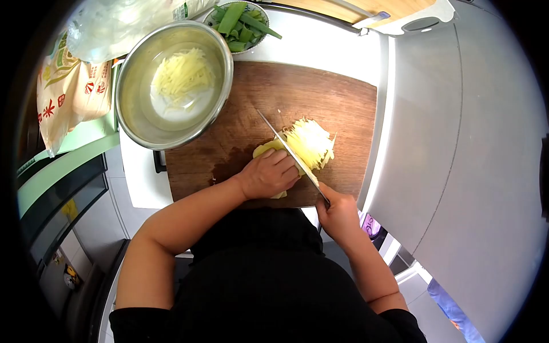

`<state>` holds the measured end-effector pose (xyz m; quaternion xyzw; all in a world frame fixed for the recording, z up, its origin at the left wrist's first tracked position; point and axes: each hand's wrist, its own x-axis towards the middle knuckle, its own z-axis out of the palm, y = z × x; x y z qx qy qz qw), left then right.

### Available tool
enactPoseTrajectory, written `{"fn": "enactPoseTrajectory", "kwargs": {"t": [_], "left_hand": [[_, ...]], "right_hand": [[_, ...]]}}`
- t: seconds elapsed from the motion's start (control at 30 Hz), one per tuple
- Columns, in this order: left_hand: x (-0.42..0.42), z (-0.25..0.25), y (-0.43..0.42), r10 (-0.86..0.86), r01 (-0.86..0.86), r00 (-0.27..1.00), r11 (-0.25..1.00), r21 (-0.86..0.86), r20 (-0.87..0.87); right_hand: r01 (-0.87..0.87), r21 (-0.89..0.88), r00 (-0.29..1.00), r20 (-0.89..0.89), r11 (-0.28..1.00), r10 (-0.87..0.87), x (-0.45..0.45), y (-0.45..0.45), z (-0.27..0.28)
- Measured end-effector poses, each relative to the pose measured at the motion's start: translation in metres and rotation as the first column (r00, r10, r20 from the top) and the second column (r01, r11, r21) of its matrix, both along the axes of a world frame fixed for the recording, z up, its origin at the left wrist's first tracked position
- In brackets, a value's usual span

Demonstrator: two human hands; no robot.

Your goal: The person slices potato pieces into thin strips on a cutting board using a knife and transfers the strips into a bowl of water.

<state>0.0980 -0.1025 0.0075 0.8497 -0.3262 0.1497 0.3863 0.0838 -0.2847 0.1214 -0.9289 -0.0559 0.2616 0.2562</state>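
Observation:
My left hand [269,174], fingers curled, presses down on pale yellow potato slices [263,148] lying on the wooden cutting board [326,86]. Most of the slices are hidden beneath it. In my right hand [341,214] is the handle of a kitchen knife [290,151]. Its blade runs diagonally up to the left, close beside my left fingertips, between the slices and a heap of potato shreds [310,144]. A few small bits lie loose on the board above the heap.
A large metal bowl [127,123] holding more shreds [183,73] in liquid overlaps the board's left side. Behind it are a patterned dish of green leafy pieces [243,27] and clear plastic bags [120,28]. A printed bag [60,97] stands left; a grey panel [463,126] rises right.

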Motion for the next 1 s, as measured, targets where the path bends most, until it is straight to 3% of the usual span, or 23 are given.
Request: {"fn": "enactPoseTrajectory", "kwargs": {"t": [0.07,0.2,0.27,0.37,0.67,0.93,1.0], "left_hand": [[0.000,0.000,0.000,0.000,0.001,1.000,1.000,-0.023,0.008],[-0.001,0.006,0.001,0.024,-0.024,1.000,1.000,-0.014,0.000],[-0.001,0.007,0.001,0.023,-0.023,1.000,0.999,0.028,0.008],[-0.002,0.002,0.003,-0.010,0.011,1.000,1.000,0.011,-0.014],[-0.002,0.002,0.002,0.008,-0.008,1.000,1.000,0.027,0.010],[0.001,0.002,0.000,0.014,-0.014,1.000,1.000,-0.023,0.015],[-0.001,0.003,0.000,0.036,-0.036,0.999,0.999,-0.018,-0.001]], "right_hand": [[-0.056,-0.072,0.996,0.072,0.996,0.061,0.001,0.005,-0.014],[-0.015,-0.081,0.999,0.048,0.997,0.019,0.011,0.020,-0.017],[0.017,0.039,0.999,0.051,0.999,-0.019,0.012,0.012,-0.021],[0.077,0.081,0.997,0.025,0.994,-0.079,0.012,0.007,-0.006],[0.030,0.033,0.999,-0.037,0.999,-0.029,0.000,-0.002,0.011],[-0.045,-0.084,0.996,0.078,0.996,0.051,0.004,0.013,-0.018],[-0.023,-0.039,0.997,0.068,0.999,0.025,0.005,0.011,-0.020]]}}
